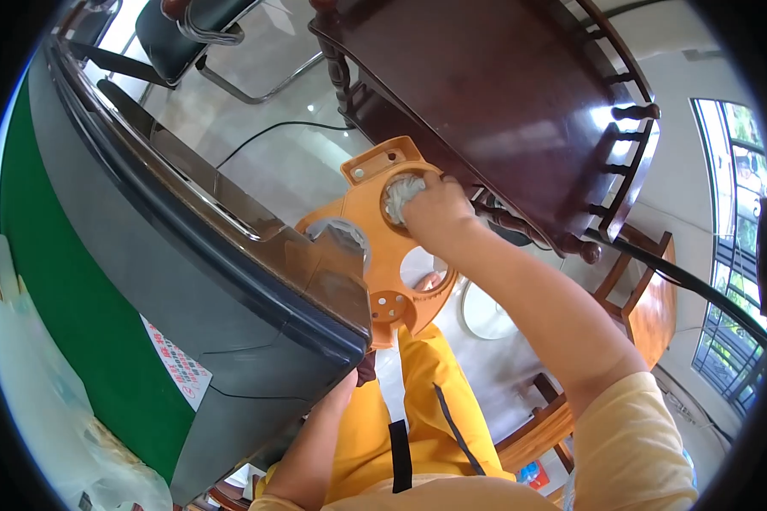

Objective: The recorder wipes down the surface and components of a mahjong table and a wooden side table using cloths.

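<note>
An orange plastic rack (379, 204) with several large round openings and a shallow tray with small holes is in front of me, above the floor. My right hand (440, 207) is at its upper round opening, fingers curled over a crumpled greyish-white cloth or film (401, 197) that sits inside the ring. A second opening at the left also shows clear or pale film, partly behind the table corner. My left hand (345, 389) is low beside that corner, next to a dark maroon piece (366, 370); its fingers are mostly hidden.
A mahjong-style table with green felt (70, 268) and a dark padded rim (249, 281) fills the left. A dark wooden cart (486, 83) stands ahead, with a black chair (179, 38) behind. A black cable (684, 281) crosses at right; a round white object (486, 311) is on the floor.
</note>
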Available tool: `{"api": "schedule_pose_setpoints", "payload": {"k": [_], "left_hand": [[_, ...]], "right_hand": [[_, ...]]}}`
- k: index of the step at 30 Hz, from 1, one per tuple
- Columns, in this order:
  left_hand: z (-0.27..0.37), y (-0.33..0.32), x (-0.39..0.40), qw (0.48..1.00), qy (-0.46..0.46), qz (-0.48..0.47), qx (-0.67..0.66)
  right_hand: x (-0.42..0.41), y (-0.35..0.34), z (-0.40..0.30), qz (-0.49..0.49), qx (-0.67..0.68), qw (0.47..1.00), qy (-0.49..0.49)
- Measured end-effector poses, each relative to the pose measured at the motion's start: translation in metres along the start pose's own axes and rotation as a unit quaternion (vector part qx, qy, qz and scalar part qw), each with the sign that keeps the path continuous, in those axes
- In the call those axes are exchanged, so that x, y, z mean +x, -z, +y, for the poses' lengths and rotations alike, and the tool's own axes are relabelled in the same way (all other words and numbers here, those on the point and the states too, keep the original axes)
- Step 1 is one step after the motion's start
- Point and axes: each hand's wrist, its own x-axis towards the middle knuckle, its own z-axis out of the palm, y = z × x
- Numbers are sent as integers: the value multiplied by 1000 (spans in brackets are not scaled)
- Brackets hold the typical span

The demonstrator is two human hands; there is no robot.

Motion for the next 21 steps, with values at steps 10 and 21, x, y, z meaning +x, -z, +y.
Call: {"api": "schedule_pose_setpoints", "payload": {"k": [10,21], "left_hand": [[-6,-1,6,998,-9,-37,42],[-10,-11,-1,999,12,-19,33]], "right_hand": [[-17,-16,-35,364,327,871,-46],[-52,-44,-56,378,393,837,-42]]}}
